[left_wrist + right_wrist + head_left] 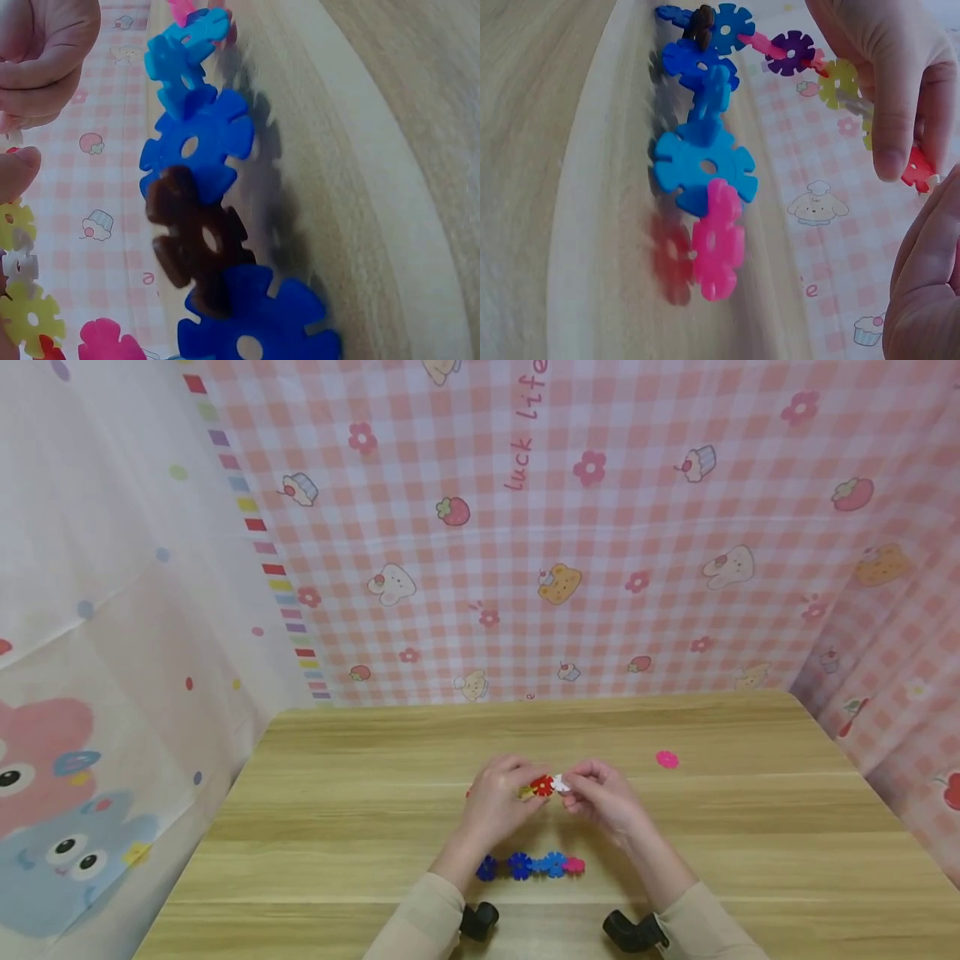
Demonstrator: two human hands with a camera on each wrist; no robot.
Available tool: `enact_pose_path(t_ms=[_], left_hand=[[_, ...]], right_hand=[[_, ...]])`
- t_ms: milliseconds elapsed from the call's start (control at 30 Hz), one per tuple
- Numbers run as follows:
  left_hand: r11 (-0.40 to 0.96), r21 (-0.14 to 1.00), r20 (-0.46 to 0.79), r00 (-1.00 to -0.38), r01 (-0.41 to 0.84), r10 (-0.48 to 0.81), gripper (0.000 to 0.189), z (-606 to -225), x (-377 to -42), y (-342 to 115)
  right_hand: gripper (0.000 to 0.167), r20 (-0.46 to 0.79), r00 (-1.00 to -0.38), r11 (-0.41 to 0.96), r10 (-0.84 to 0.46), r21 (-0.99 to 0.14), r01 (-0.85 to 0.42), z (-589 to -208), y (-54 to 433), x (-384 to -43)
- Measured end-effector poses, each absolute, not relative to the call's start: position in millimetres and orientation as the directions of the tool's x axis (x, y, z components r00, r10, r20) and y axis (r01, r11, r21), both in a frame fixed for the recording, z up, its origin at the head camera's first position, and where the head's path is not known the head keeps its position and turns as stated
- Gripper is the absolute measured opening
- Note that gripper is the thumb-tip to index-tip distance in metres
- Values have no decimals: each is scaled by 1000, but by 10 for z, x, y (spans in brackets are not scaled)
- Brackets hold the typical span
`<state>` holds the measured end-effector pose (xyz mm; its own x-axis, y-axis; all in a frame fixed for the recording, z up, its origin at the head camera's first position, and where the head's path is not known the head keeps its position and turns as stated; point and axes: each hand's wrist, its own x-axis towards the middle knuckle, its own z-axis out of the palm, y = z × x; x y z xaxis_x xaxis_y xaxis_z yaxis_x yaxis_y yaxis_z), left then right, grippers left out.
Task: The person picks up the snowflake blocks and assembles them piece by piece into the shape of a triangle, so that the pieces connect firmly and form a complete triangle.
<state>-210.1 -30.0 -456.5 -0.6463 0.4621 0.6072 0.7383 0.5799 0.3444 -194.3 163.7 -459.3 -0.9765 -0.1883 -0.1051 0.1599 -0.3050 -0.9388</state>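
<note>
In the head view my left hand [506,795] holds one end of a chain of interlocking flower-shaped discs, its fingers by a red disc [542,785]. My right hand [603,797] pinches a white disc [560,784], which meets the red one edge to edge. The right wrist view shows more of this chain, with a yellow disc [838,84] and a purple disc [790,52] trailing from my left hand. Below both hands lies a row of joined discs: dark blue [520,866], light blue [555,864] and pink [574,866]. A brown disc [199,240] links two blue ones there.
A loose pink disc [667,760] lies on the wooden table [360,777], beyond my right hand. Black wrist mounts [633,932] sit at both sleeves near the front. Patterned pink cloth [487,552] hangs behind the table's back edge.
</note>
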Motion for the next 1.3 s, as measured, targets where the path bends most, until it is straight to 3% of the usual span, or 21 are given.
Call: enact_pose_path(t_ms=[267, 667, 1067, 1300], left_hand=[[555, 342, 613, -627, 758, 480, 34, -4567, -2106, -302], [555, 400, 558, -674, 729, 484, 37, -4519, -2069, -296], [520, 330, 631, -594, 788, 499, 32, -4528, -2073, -280], [523, 299, 629, -577, 798, 521, 31, -4532, -2081, -271]], right_hand=[[7, -118, -981, -181, -151, -973, 145, -4555, 1632, -1934], [6, -87, -969, -198, -229, -971, 134, -4547, 1645, -1935], [9, -67, -926, -121, -370, -985, 119, -4501, 1691, -1990], [6, -76, -907, -66, -415, -991, 113, -4488, 1731, -2015]])
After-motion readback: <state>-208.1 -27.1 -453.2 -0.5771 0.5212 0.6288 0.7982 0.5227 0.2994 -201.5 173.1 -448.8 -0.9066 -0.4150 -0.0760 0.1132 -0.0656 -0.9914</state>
